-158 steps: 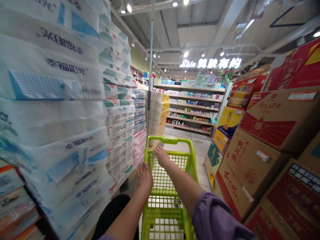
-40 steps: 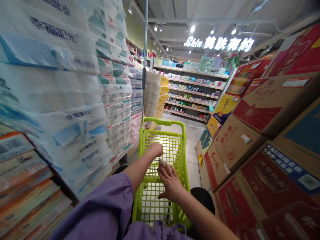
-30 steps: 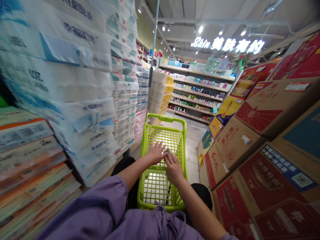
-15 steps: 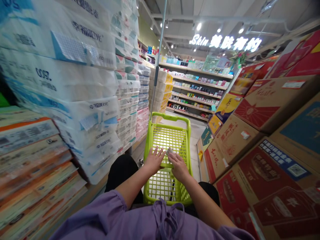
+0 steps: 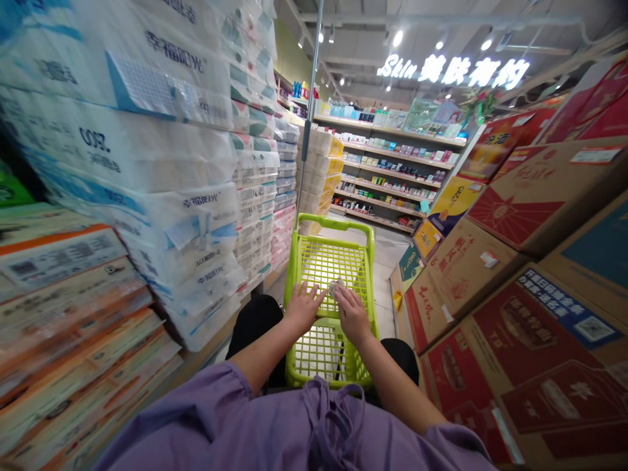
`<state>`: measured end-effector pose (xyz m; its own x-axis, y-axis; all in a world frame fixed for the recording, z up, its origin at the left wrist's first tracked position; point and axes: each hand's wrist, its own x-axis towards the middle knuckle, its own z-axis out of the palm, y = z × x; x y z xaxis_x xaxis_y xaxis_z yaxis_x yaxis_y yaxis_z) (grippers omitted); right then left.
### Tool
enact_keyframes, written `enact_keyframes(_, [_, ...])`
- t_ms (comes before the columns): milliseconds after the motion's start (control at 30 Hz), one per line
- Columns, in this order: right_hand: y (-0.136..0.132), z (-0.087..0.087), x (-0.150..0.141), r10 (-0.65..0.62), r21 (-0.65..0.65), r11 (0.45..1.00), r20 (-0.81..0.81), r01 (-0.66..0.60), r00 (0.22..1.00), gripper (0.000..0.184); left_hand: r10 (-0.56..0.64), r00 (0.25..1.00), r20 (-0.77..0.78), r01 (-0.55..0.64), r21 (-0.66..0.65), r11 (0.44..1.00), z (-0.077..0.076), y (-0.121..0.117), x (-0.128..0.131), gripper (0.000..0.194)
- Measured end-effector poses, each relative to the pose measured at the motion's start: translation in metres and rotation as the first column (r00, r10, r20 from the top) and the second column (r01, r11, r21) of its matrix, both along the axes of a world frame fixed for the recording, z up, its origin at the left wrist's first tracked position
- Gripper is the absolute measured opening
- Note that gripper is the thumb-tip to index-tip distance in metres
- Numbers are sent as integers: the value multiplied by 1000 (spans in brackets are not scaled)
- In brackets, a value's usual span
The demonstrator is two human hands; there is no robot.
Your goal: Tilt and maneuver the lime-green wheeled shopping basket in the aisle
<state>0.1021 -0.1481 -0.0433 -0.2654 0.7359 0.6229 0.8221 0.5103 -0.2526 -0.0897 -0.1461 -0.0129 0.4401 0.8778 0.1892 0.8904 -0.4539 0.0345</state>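
Between my knees stands a lime-green plastic shopping basket (image 5: 369, 261) with grid sides and a handle at its far end. My left hand (image 5: 303, 309) rests on the grid, fingers spread, holding nothing. A small crumpled greyish-white cloth (image 5: 335, 286) lies under the fingertips of my right hand (image 5: 353, 314), which presses it against the grid. Its fingers lie close together, partly covering the cloth. Both hands are near the crossbar at the middle of the basket, a short gap apart.
Packs of tissue paper (image 5: 191, 157) are stacked high on the left, beside flat cartons (image 5: 73, 314). Printed cardboard boxes (image 5: 490, 261) line the right. A thin metal pole (image 5: 307, 137) rises at the basket's far left. Shelves of small products (image 5: 392, 157) stand ahead.
The view has shifted slightly, and my knees have moved closer to the basket. Both hands remain on the grid, the right one still on the cloth, its fingers slightly higher.
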Motion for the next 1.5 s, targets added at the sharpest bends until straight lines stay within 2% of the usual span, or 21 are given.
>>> enact_keyframes(133, [-6, 3, -3, -83, -20, 996, -2, 83, 997, 39, -11, 1000, -4, 11, 4, 1000, 2, 0, -1, 68])
enact_keyframes(200, [-8, 6, -4, -127, -69, 989, 19, 128, 992, 37, -11, 1000, 0, 11, -11, 1000, 2, 0, -1, 68])
enact_keyframes(267, [-8, 12, -4, -120, -136, 982, 63, 127, 991, 35, -7, 1000, -3, 7, -31, 1000, 3, 1, -2, 69])
enact_keyframes(433, [10, 46, -1, 25, -316, 948, 147, 23, 989, 42, -8, 1000, -14, 8, -30, 1000, 3, -1, -3, 72])
enact_keyframes(500, [24, 60, -2, 31, -389, 921, 80, 3, 996, 43, -11, 1000, -14, 10, -22, 1000, 4, -3, -3, 72])
enact_keyframes(567, [38, 67, -6, -22, -376, 927, -11, 16, 1000, 42, -15, 1000, -17, 15, -23, 1000, 5, -5, -3, 72])
enact_keyframes(633, [47, 63, -12, -50, -329, 944, -44, 33, 998, 39, -17, 1000, -18, 17, -35, 999, 7, -5, -2, 76])
enact_keyframes(733, [49, 42, -17, -40, -301, 952, 32, 48, 999, 42, -17, 1000, 1, 17, -46, 999, 9, -5, 1, 78])
enact_keyframes(833, [47, 20, -15, -35, -211, 977, 22, 39, 999, 39, -1, 999, 41, 2, -20, 1000, 9, -3, 4, 60])
enact_keyframes(900, [46, 14, -14, -44, -150, 988, -20, 41, 999, 36, 9, 997, 70, -10, 14, 1000, 7, -1, 6, 45])
enact_keyframes(967, [46, 16, -18, -33, -134, 991, -36, 27, 999, 36, 6, 997, 81, -10, 48, 999, 5, 2, 6, 36])
enact_keyframes(1100, [49, 31, -30, 152, -212, 967, 54, -138, 987, 36, -2, 998, 62, -3, 83, 997, 2, 5, 3, 32])
enact_keyframes(1133, [50, 35, -31, 137, -236, 965, 72, -116, 988, 36, -2, 998, 65, -3, 89, 996, 1, 5, 3, 32])
enact_keyframes(1200, [52, 42, -31, -61, -257, 963, 79, 79, 995, 36, -2, 997, 82, -6, 104, 995, -1, 4, 2, 31])
enact_keyframes(1267, [53, 45, -29, -243, -265, 929, 86, 257, 966, 40, -1, 995, 97, -11, 122, 992, -3, 4, 3, 30])
enact_keyframes(1300, [52, 46, -29, -251, -272, 923, 103, 271, 962, 42, 1, 995, 98, -14, 129, 992, -3, 5, 3, 30])
enact_keyframes(1433, [50, 46, -29, -23, -346, 934, 191, 89, 981, 51, 0, 998, 71, -10, 141, 990, -5, 6, 4, 29])
enact_keyframes(1500, [50, 46, -30, -87, -358, 922, 177, 147, 980, 51, -4, 999, 51, -3, 142, 990, -5, 6, 4, 30])
